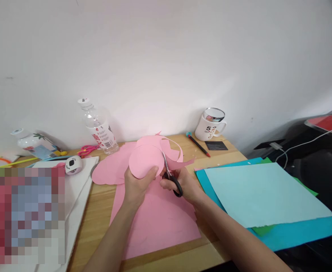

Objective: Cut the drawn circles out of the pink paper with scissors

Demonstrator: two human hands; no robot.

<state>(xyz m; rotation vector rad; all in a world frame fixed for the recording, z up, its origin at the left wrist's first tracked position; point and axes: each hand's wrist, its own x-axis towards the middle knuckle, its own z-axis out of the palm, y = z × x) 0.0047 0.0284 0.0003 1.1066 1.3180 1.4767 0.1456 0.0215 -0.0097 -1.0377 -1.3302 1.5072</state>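
Observation:
My left hand (139, 185) is closed on a rounded piece of pink paper (145, 158), thumb on its face. Black-handled scissors (178, 189) are gripped in my right hand (187, 185), and their blades lie at the right edge of the pink piece. A curling pink strip (180, 163) hangs off beside the blades. Below both hands, larger pink sheets (160, 234) rest on the wooden table. Other rounded pink paper (109, 170) lies to the left of my left hand. The fingers behind the paper are partly hidden.
A clear bottle (99, 128), a second bottle (32, 141), pink scissors (87, 150) and a white round gadget (73, 165) stand or lie at left. At the back right are a white mug (207, 128), a pencil (198, 144) and a dark card (216, 146). Blue sheets (268, 196) extend rightward.

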